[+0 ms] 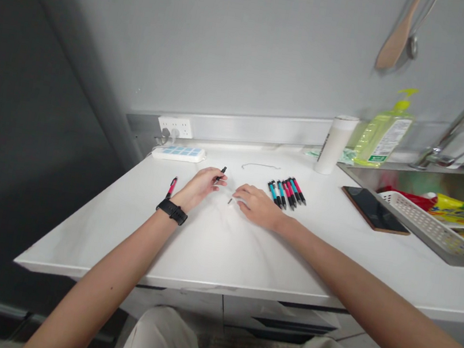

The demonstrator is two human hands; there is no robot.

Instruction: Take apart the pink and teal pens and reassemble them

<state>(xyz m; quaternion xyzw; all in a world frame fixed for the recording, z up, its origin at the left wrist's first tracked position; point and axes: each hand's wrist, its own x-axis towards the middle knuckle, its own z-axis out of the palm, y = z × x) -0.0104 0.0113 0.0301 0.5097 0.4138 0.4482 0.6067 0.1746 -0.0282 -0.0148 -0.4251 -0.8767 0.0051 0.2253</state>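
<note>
White stone-look counter [220,253] under a grey wall, dark panel at its left end, steel sink set in at the right end.

Head view. Left hand [200,188], black watch at the wrist, lies near the middle of the counter with its fingers pinched on a short black pen part [221,173], tip pointing toward the back edge. Right hand [258,206] lies palm down just beside it, fingers curled over a small thin pale piece [231,199] on the counter; whether it is actually gripped I cannot tell. One red pen [171,187] lies alone left of the left hand. A row of red and blue pens [287,192], black-tipped, lies side by side just right of the right hand. A thin curved wire-like strip [260,166] sits nearer the back edge.

Handling, as judged: the pen parts look light, stiff, smooth plastic, likely to roll; best pinched mid-barrel. The small loose piece looks easy to lose or flick away.

Back edge: white power strip [178,152] at the left, white cylinder bottle [334,144] and green soap dispenser [383,132] toward the sink. Dark phone [374,209] lies flat near the sink rim.

Containers: white slotted basket [421,221] inside the sink, seemingly bare where visible; colourful packets [461,212] lie behind it. Tap [462,121] above.
</note>
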